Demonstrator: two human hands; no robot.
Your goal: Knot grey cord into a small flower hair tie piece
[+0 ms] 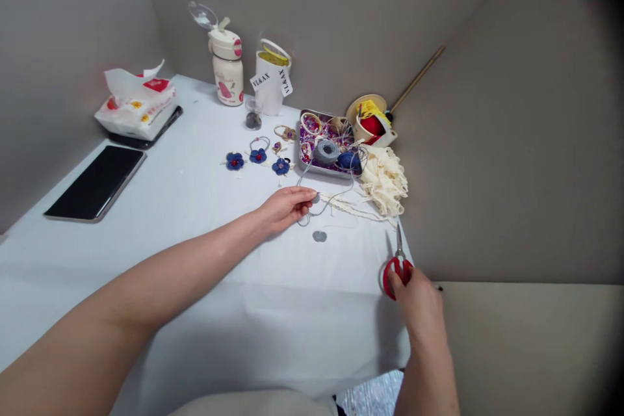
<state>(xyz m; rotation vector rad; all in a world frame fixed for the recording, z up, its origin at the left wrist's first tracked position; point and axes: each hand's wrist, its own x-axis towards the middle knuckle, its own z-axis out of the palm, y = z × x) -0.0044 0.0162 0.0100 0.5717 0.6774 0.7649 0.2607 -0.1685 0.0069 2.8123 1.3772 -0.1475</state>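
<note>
Between the thumb and fingers of my left hand (291, 205) is a small grey disc-like piece (316, 197), with grey cord around it. That cord runs up toward a grey cord ball (325, 151) in a metal tray (331, 173). A second flat grey piece (319, 236) lies on the table just below the hand. At the table's right edge, my right hand (416, 299) grips red-handled scissors (400, 265), blades pointing away from me. Cream lace (384, 181) is heaped right of the tray, with strands trailing toward both hands.
Blue flower pieces (280, 166) and hair ties lie left of the tray. Behind stand a white bottle (228, 71), a white canister (270, 88) and a small clear jar (253, 118). A paper cup (377, 130) holds yarn. Tissues (139, 107) and a phone (97, 183) sit left.
</note>
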